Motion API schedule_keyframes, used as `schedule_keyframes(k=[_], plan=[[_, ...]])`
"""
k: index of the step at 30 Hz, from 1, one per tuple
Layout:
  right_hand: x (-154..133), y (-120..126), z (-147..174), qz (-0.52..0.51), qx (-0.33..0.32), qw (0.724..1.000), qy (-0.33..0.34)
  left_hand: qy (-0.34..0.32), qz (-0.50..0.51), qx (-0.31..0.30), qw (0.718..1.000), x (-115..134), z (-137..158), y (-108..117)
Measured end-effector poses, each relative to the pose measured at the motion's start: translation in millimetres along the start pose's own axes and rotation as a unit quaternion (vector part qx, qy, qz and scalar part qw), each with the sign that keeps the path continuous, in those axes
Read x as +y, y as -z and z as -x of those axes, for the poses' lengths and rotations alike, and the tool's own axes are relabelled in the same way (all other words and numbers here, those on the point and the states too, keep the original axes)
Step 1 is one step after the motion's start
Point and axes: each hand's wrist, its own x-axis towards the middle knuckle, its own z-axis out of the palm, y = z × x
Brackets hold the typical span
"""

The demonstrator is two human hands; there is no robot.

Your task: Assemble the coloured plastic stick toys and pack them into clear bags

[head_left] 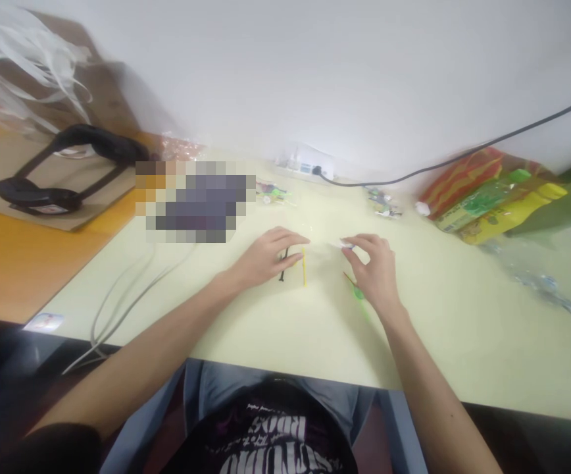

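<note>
My left hand (272,255) hovers over the table with its thumb and fingers apart, and nothing shows between them. Just beyond its thumb tip lies a thin yellow stick (304,268). A thin black piece (282,271) is partly hidden under that hand. On the other side, the thumb and forefinger of my right hand (375,263) pinch a small white piece (347,246), too small and blurred to name. Beneath the right hand is a green piece (358,293) with a thin dark-red stick (348,279) beside it, both partly covered.
Small colourful pieces (273,193) and another little pile (384,203) lie toward the wall. A black cable (414,174) runs to a power strip (305,160). Snack bags (507,204) and crumpled plastic (545,286) are at right; pale cables (122,316) and a black padded frame (75,168) at left.
</note>
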Motion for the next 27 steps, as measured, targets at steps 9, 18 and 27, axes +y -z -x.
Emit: schedule_keyframes(k=[9, 18, 27], plan=[[-20.1, -9.6, -11.0, -0.113, 0.064, 0.991, 0.022, 0.004, 0.011, 0.018, 1.000, 2.9, 2.0, -6.9], [-31.5, -10.5, -8.3, -0.259, -0.032, 0.965, -0.036, 0.003, 0.031, 0.034, 0.999, 6.1, 1.5, -4.6], [-43.4, -7.8, -8.2, -0.325, -0.155, 0.933, 0.009, -0.038, 0.034, 0.065, 0.997, 8.1, -1.4, -4.0]])
